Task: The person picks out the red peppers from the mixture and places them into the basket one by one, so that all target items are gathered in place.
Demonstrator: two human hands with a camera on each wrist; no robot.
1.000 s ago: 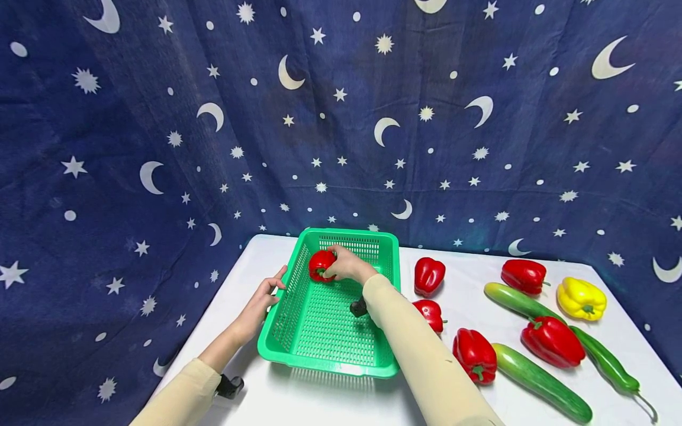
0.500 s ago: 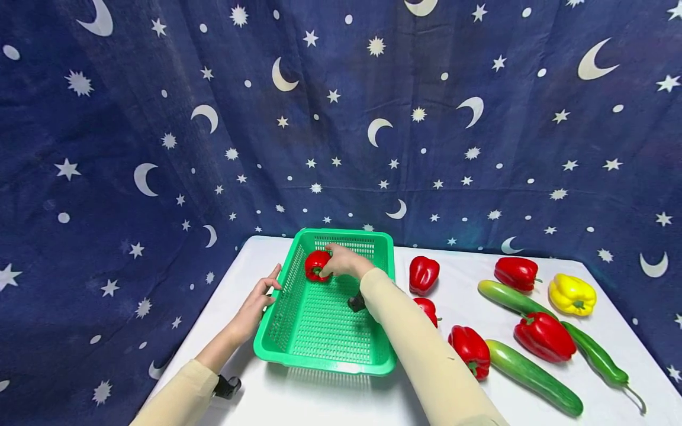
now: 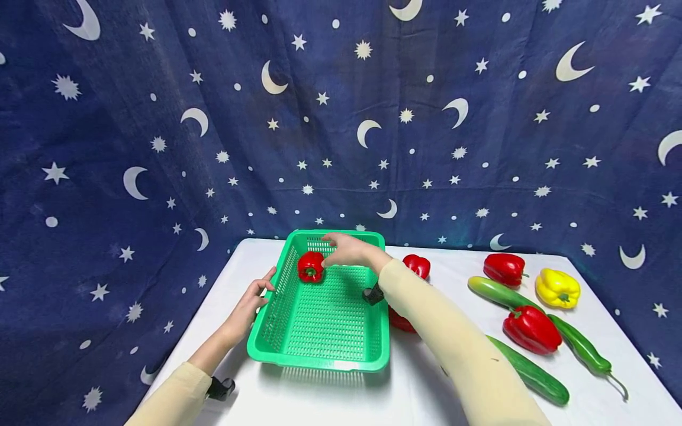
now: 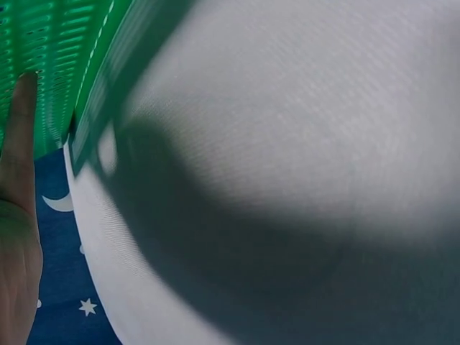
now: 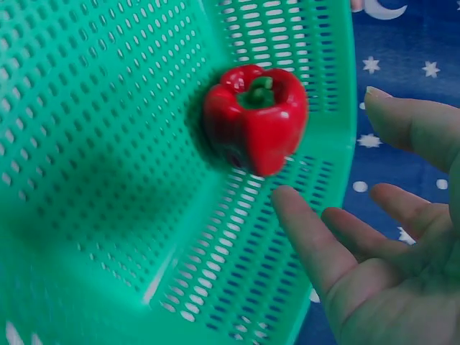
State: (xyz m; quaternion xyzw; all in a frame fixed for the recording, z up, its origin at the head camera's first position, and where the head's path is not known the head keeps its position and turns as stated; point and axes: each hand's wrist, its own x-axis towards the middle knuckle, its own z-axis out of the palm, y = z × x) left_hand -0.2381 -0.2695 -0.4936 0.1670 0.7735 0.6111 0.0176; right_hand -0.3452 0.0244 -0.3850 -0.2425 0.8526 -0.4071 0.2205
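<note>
A red bell pepper point(image 3: 311, 267) lies in the far left corner of a green plastic basket point(image 3: 319, 359), its green stem showing in the right wrist view. My right hand point(image 3: 348, 251) hovers over the basket just right of the pepper. In the right wrist view, the spread fingers point(image 5: 309, 237) hold nothing and stand apart from the pepper. Against the basket's left side rests my left hand point(image 3: 247, 305), fingers near the rim. One straight finger point(image 4: 21, 115) lies along the perforated outer wall in the left wrist view; its other fingers are hidden there.
Right of the basket, a red pepper point(image 3: 417, 266) and another are partly covered by the right sleeve point(image 3: 453, 331). Farther right lie more red peppers point(image 3: 531, 329), a yellow pepper point(image 3: 557, 289), cucumbers point(image 3: 533, 370) and a long green chili point(image 3: 583, 349). A starry curtain point(image 3: 341, 118) hangs behind the table.
My right hand has let go of the red bell pepper and drawn away to the right, fingers spread. The pepper stays in the basket corner. The left hand keeps its place; the view has shifted slightly.
</note>
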